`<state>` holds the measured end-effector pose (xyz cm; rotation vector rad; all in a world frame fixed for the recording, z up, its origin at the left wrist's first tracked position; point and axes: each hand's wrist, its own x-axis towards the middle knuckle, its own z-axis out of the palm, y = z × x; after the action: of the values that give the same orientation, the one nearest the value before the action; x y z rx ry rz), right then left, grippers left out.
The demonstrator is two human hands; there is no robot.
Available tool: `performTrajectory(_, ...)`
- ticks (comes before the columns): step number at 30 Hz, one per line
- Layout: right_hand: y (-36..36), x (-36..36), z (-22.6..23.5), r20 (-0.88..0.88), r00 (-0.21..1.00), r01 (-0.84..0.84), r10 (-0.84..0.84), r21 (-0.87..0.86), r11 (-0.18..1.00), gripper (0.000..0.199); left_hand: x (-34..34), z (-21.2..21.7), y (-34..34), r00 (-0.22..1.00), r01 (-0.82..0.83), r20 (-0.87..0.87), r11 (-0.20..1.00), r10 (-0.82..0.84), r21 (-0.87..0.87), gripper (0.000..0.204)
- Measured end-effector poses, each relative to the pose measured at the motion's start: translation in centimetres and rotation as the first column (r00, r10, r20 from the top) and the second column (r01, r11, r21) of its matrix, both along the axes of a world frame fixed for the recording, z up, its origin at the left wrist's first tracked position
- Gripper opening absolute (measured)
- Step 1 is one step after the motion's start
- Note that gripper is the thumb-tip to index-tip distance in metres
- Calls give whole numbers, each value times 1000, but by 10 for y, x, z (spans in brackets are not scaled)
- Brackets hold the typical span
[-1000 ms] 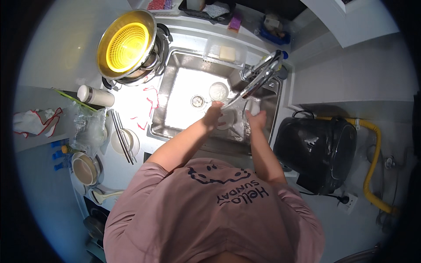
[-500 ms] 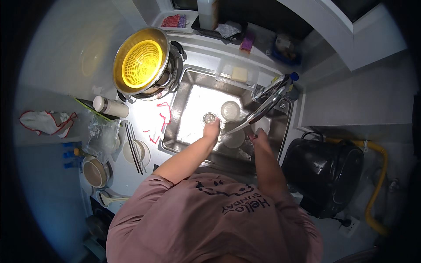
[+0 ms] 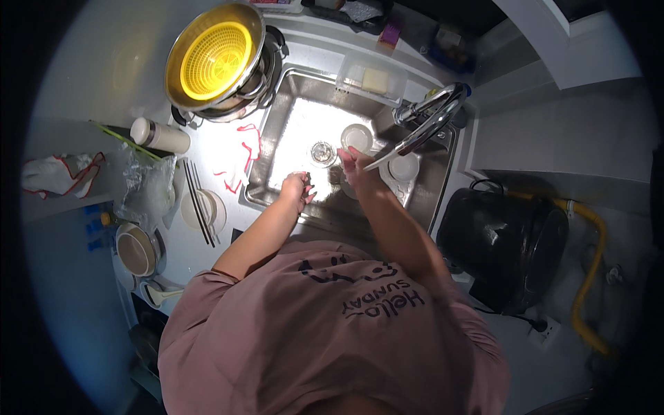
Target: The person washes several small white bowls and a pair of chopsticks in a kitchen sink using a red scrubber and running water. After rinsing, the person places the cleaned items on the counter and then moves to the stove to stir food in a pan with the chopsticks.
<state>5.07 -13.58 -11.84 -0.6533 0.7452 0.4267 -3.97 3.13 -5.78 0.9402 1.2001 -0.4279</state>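
Both hands are over the stainless steel sink (image 3: pixel 266 169). My left hand (image 3: pixel 296 191) is near its front left part, fingers bent but apart, and I see nothing held in it. Close to the faucet's (image 3: pixel 423 133) outlet is my right hand (image 3: pixel 354 166), its fingers stretched out and apart. A pale round bowl (image 3: pixel 356 137) stands just beyond the right hand. To its right lies a white round dish (image 3: pixel 403 167); another pale dish is partly hidden below the hand. The round drain (image 3: pixel 323 153) lies between the two hands.
A yellow colander (image 3: pixel 218 61) rests in a metal bowl on stacked pots at the back left. Chopsticks (image 3: pixel 197 204) lie across dishes on the left counter, near a white bottle (image 3: pixel 160 135). A black appliance (image 3: pixel 501 232) stands right of the sink.
My left hand has come back from the drain toward the sink's front. My right hand has left the dish on the right and moved left, past the faucet outlet. The view has shifted slightly.
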Motion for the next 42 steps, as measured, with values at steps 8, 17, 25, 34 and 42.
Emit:
performTrajectory(8,-26,10,-12,-135,954,-290,269,-178,940,26,-33,19,25,991,70,112,996,-76,54,19)
performTrajectory(17,-94,43,47,-265,959,-73,-97,-564,822,11,-78,-26,36,632,150,397,607,-666,780,17)
performTrajectory(25,-168,146,75,130,989,121,-66,-477,871,10,-91,-40,25,622,40,418,560,-662,828,21)
performTrajectory(34,-129,100,147,380,922,343,78,-892,294,18,-71,46,25,669,382,118,475,-734,792,20)
performTrajectory(42,-122,-64,-14,54,644,-21,763,-996,89,55,-18,79,12,114,613,-250,-130,-962,779,33)
